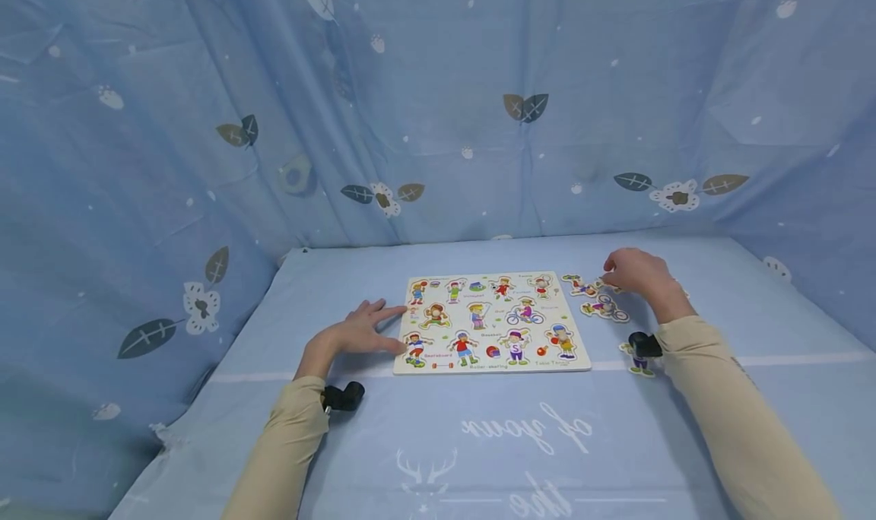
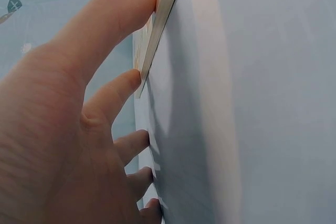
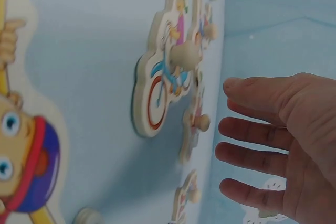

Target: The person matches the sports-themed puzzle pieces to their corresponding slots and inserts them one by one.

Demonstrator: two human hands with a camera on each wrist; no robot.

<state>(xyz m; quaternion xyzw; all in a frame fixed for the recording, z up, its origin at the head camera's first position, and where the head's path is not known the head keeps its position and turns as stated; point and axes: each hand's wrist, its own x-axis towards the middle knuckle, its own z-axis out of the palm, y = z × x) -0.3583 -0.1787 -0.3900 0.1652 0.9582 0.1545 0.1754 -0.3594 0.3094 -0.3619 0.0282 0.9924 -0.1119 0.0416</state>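
Note:
A pale board (image 1: 493, 369) printed with cartoon sports figures lies flat on the table. At its left edge my left hand (image 1: 359, 330) rests with fingers spread, the thumb and index finger touching the board's edge (image 2: 163, 19) in the left wrist view. My right hand (image 1: 636, 271) is over the loose wooden pieces right of the board. In the right wrist view the right hand (image 3: 278, 145) has nothing in its fingers, which extend near knobbed pieces. A cyclist piece (image 3: 157, 98) with a round knob (image 3: 185, 56) lies closest to the camera among the upright-looking group.
A loose figure piece (image 1: 640, 364) lies beside the right wrist camera (image 1: 643, 344). Another cyclist piece (image 1: 605, 309) and a further piece (image 1: 579, 285) lie by the board's right edge. Blue patterned curtain (image 1: 438, 109) hangs behind the table.

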